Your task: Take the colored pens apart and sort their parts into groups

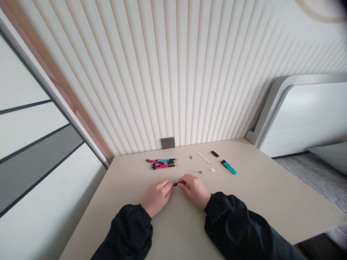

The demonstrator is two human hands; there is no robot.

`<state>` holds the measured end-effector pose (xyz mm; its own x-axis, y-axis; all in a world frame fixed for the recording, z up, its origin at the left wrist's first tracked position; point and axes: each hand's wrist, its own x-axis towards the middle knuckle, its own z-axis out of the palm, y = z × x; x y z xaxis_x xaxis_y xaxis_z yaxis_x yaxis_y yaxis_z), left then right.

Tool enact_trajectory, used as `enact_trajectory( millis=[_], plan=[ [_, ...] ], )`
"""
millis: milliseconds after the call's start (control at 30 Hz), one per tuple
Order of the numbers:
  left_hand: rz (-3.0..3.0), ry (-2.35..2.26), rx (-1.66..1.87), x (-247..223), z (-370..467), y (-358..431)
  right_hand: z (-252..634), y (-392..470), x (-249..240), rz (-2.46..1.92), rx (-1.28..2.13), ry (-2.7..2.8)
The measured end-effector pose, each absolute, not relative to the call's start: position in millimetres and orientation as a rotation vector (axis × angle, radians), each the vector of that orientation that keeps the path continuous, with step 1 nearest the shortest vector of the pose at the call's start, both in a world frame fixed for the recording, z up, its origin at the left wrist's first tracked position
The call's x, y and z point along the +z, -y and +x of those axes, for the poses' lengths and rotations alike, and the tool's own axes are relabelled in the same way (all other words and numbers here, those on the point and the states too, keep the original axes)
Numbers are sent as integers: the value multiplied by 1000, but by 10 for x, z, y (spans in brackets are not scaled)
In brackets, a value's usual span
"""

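Observation:
Low over the middle of the table, my left hand (158,196) and my right hand (195,190) meet fingertip to fingertip. Pinched between them is a small black pen part (175,184), mostly covered by the fingers. Beyond my left hand lies a loose pile of pink-and-black and teal-and-black pens (164,164). Past my right hand are tiny metal pieces (200,172), small white pieces (213,170) and a thin white refill (204,157). Teal pen barrels (230,168) lie side by side farther right, with black pen parts (215,154) behind them.
The beige table (252,202) backs against a ribbed cream wall (168,72) with a dark socket (167,142). A small grey piece (191,157) lies near the refill. At right stands a bed with a pale headboard (306,112); white-and-grey panels (40,155) rise at left.

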<state>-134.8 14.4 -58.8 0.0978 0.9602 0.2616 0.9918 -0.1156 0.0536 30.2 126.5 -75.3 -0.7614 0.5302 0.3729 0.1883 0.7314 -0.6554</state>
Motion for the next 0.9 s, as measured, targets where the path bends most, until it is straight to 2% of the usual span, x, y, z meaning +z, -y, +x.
enact_trajectory(
  millis=[900],
  plan=[
    [-2170,2038,-400,-593,-1355,-146,311,-1269,-752,-575,855,2320]
  ],
)
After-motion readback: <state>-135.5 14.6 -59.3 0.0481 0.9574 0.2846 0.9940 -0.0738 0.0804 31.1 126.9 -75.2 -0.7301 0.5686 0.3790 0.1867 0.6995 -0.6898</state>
